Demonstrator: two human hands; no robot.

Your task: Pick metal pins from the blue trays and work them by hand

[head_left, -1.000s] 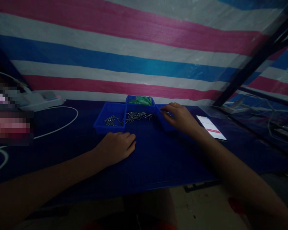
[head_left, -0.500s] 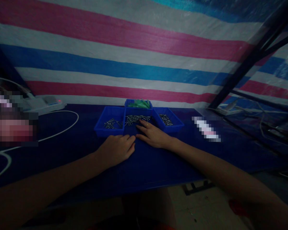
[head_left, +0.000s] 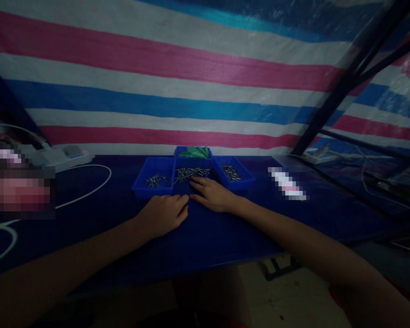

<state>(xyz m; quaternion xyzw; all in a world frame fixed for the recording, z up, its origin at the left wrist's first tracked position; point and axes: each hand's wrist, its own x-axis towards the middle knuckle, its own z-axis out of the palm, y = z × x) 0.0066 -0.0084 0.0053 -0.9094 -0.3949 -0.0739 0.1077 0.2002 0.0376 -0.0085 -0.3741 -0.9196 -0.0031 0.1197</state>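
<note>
Head view: at the left, a white box (head_left: pixel 66 155) stands near the striped sheet (head_left: pixel 140 102), and a white cable (head_left: pixel 110 175) loops over the blue table (head_left: pixel 198 237). Next comes the left tray (head_left: pixel 153 166), 1 of 3 blue trays, with slim metal pieces (head_left: pixel 156 181) scattered inside. Just in front of it, the left hand (head_left: pixel 164 212) rests on the table, fingers curled downward; whether they hold anything I cannot tell. Farther back, the rear tray (head_left: pixel 193 161) contains green material (head_left: pixel 197 151). In front of that tray, between the 2 side trays, lies a loose metal pile (head_left: pixel 191 172). The right hand (head_left: pixel 212 195) lies at its near edge, thumb and fingers spread apart; what lies under the fingertips is hidden. Beside it, the right tray (head_left: pixel 239 184) holds more metal pieces. Farthest right is a pixelated pale patch (head_left: pixel 287 184).
</note>
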